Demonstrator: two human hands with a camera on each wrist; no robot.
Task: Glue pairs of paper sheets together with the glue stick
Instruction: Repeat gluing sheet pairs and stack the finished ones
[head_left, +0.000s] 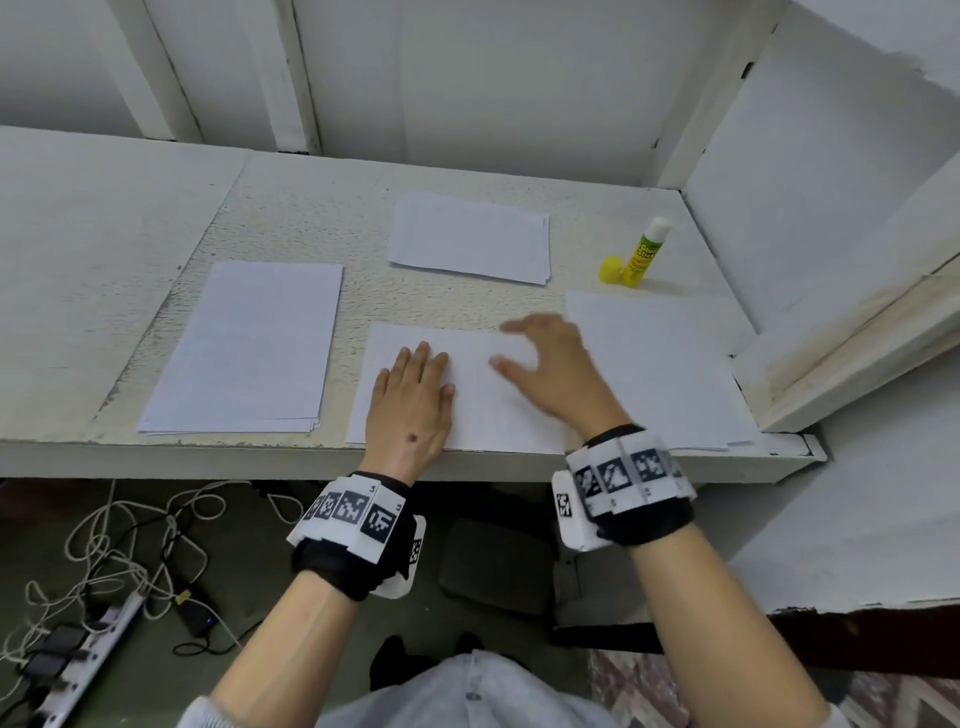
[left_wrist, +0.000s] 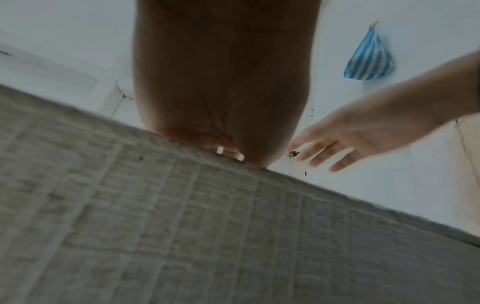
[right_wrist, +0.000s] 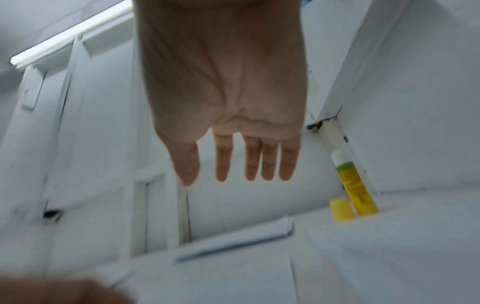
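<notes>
A white paper sheet (head_left: 483, 410) lies at the front middle of the table. My left hand (head_left: 415, 400) lies flat on its left part, fingers straight. Over its right part my right hand (head_left: 545, 358) hovers with spread, straight fingers (right_wrist: 223, 160) and holds nothing; the picture of it is blurred. The yellow-green glue stick (head_left: 644, 252) stands uncapped at the back right, with its yellow cap (head_left: 611, 269) beside it. The glue stick (right_wrist: 355, 189) and cap (right_wrist: 341, 208) also show in the right wrist view.
A paper stack (head_left: 244, 348) lies at the left, another stack (head_left: 470, 236) at the back middle, and more sheets (head_left: 660, 364) at the right. White walls close the back and right. Below the table edge (head_left: 311, 462) cables and a power strip (head_left: 88, 660) lie on the floor.
</notes>
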